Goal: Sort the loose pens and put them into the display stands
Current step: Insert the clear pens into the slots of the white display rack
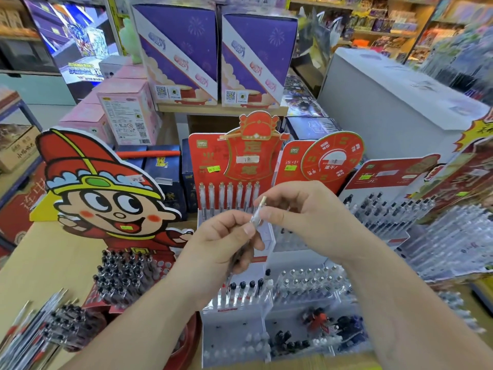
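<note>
Both hands hold one clear pen [257, 213] with a gold top above the white display stand [234, 332]. My left hand [221, 247] grips its lower barrel, and the dark lower end is mostly hidden behind the fingers. My right hand [296, 212] pinches the upper part near the cap. Behind the hands, a red-backed stand [210, 161] carries a row of clear pens with gold tops. The white stand below has rows of black-capped and clear-capped pens. A cartoon-figure stand [104, 188] at the left holds several black pens [125, 279].
Loose pens [34, 327] lie in a heap at the lower left on the wooden counter [53, 255]. More red pen stands [394, 198] crowd the right side. Purple boxes [218, 57] and pink boxes [125, 113] stand behind on a shelf. A white box [394, 97] sits at the back right.
</note>
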`<state>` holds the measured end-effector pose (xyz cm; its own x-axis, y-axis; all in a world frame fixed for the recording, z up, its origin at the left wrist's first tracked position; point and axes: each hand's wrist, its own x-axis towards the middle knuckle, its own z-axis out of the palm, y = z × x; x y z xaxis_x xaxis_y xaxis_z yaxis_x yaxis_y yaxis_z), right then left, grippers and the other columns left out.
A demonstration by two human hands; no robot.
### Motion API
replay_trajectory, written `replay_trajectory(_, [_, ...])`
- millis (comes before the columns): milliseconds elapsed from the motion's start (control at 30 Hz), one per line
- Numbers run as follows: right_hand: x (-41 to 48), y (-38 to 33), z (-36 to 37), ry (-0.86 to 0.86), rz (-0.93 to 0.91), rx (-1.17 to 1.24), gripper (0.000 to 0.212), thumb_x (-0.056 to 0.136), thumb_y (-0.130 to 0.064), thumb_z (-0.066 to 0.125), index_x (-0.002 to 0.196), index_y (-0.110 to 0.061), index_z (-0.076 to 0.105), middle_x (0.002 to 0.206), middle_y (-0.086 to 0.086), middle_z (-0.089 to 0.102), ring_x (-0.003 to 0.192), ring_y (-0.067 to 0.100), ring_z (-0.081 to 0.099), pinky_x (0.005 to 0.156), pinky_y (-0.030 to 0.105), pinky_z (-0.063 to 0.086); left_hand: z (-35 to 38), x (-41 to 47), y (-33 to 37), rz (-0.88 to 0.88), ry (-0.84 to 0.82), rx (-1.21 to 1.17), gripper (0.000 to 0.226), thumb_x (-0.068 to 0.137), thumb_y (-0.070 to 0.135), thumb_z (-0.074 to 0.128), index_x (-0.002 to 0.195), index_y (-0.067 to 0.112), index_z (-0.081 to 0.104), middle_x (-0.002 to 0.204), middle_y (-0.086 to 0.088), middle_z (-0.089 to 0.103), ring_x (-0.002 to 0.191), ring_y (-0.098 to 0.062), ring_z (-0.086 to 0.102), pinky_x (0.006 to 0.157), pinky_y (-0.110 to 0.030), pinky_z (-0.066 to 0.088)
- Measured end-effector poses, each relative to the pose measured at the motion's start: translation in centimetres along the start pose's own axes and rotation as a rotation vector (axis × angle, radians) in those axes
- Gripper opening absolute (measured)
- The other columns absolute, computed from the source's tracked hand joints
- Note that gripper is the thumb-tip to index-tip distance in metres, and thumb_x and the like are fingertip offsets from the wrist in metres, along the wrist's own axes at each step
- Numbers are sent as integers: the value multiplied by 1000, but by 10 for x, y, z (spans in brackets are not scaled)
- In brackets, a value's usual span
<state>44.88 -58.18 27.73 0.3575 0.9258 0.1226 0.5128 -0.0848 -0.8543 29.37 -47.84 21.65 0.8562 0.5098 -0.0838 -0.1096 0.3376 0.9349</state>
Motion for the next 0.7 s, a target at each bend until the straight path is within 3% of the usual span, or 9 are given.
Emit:
replay_trajectory(67, [1, 2, -5, 60, 5, 24, 9, 88, -15, 75, 95, -20, 77, 83, -3, 74, 77, 14, 67, 73, 27, 56, 3, 2, 4, 35, 33, 132, 12, 98, 13, 58, 102, 12, 69, 90, -7, 74, 67, -23, 60, 59, -26, 47])
replay_trajectory(167, [6, 5, -16, 218, 12, 92, 12, 89, -9, 73, 95, -19, 76, 81, -5, 75, 75, 12, 68, 74, 24, 56, -3, 6, 6, 111, 163, 413, 20, 97, 19, 63, 114, 28, 69, 105, 12, 73, 98, -5, 68, 80, -17, 53])
replay_trajectory(267, [14, 9, -28, 392, 0, -46, 10, 89, -14, 74, 95, -21, 76, 80, -7, 74, 76, 10, 66, 74, 19, 55, -16, 8, 3, 184, 394, 647, 18, 96, 26, 65, 113, 30, 66, 107, 17, 68, 100, 3, 62, 89, -19, 52])
replay_trajectory(333, [19, 12, -30, 445, -20, -184, 7, 89, -17, 74, 96, -19, 76, 80, -11, 71, 74, -1, 63, 72, 11, 49, -26, 8, -3, 206, 502, 796, 21, 94, 30, 66, 115, 31, 62, 111, 19, 63, 103, 4, 57, 94, -25, 48])
replay_trajectory(433, [26, 19, -24, 448, -47, -354, 8, 89, -20, 74, 97, -19, 76, 82, -18, 68, 77, -4, 63, 73, 7, 46, -36, 6, -18, 235, 516, 980, 38, 92, 28, 70, 128, 22, 60, 120, 13, 57, 113, -5, 53, 101, -27, 42])
replay_trajectory(533, [32, 29, -16, 426, -40, -463, 10, 90, -23, 73, 98, -18, 76, 83, -14, 69, 81, 2, 64, 78, 19, 51, -39, 6, -35, 235, 451, 1158, 50, 88, 28, 75, 134, 14, 59, 134, 1, 56, 128, -17, 49, 105, -25, 35])
replay_trajectory(600, [36, 33, -12, 394, -14, -485, 12, 91, -24, 72, 101, -18, 76, 87, -11, 71, 83, 6, 65, 81, 23, 52, -42, 8, -44, 224, 431, 1241, 50, 85, 27, 78, 130, 10, 64, 136, -4, 58, 128, -25, 51, 105, -30, 38])
replay_trajectory(700, [40, 38, -7, 356, 10, -501, 14, 92, -25, 71, 104, -19, 76, 89, -12, 71, 85, 6, 65, 84, 27, 54, -52, 12, -55, 246, 412, 1344, 38, 76, 15, 87, 110, 4, 75, 120, -12, 68, 114, -35, 60, 97, -35, 43])
